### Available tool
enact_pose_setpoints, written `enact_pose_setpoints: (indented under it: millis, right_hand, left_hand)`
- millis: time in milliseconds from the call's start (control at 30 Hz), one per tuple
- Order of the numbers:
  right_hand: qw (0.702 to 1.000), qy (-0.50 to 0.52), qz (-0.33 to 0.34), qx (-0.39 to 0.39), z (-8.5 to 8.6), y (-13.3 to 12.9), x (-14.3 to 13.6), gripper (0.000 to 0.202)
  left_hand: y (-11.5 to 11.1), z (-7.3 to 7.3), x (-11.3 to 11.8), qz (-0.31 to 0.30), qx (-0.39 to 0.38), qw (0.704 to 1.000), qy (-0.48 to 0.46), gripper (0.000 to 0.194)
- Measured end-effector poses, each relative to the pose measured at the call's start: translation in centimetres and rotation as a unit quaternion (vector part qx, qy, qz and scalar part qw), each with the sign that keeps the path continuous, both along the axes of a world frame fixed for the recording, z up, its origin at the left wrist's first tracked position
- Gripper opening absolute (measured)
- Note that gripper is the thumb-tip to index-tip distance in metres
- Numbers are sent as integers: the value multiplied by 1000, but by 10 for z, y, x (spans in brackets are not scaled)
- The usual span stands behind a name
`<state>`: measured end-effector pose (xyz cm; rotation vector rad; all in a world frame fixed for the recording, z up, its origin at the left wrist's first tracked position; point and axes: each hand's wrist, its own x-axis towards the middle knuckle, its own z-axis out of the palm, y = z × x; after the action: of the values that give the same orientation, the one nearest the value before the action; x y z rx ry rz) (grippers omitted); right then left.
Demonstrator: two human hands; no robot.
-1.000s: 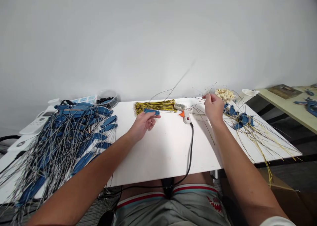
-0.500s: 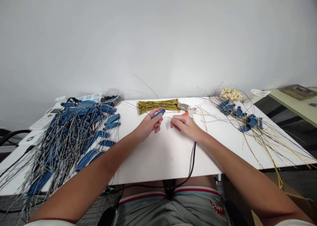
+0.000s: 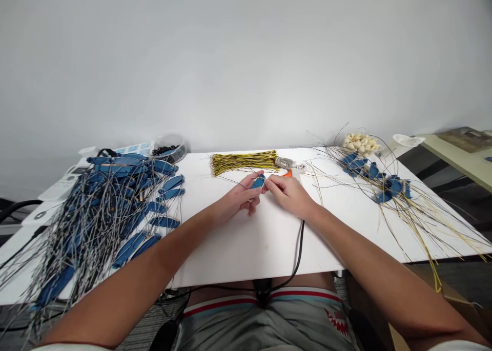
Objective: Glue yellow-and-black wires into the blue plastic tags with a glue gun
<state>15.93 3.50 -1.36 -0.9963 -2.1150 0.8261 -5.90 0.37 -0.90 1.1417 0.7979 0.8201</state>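
Lying on the white bench (image 3: 246, 248): yellow-black wire bundle (image 3: 243, 162), heap of blue-tagged grey wires (image 3: 100, 207), bowl of pale shells (image 3: 359, 142).

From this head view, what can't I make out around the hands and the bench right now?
- Blue piece: mostly covered by the left hand and right hand; shape unclear.
- Thin wire at the fingertips: too fine to tell which hand grips it.
- Glue gun: body hidden behind the right hand.
- Wired blue pieces: pile cut off by the left edge.
- Bowl of dark bits: contents too small.
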Motion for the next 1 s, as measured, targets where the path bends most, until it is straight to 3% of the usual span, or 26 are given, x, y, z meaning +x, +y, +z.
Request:
enact_pose_setpoints:
  millis: [267,433,533,767,1000]
  right_hand:
    - [999,-39,7,1,1,0,0,36]
    - [998,-47,30,42,-2,0,-2,36]
    - [997,-40,34,48,0,-1,-2,36]
    - [997,-31,13,73,4,-3,-2,39]
    - [998,-22,2,58,2,-2,-3,37]
  left_hand:
    - [0,2,-1,-28,2,999,-15,76]
    - [0,3,-1,-36,-17,998,-48,67]
    - [0,3,-2,-37,-25,997,-61,73]
    - [-2,6,-5,-28,-17,999,40,84]
    - [-2,1,-4,-51,34,994,85,78]
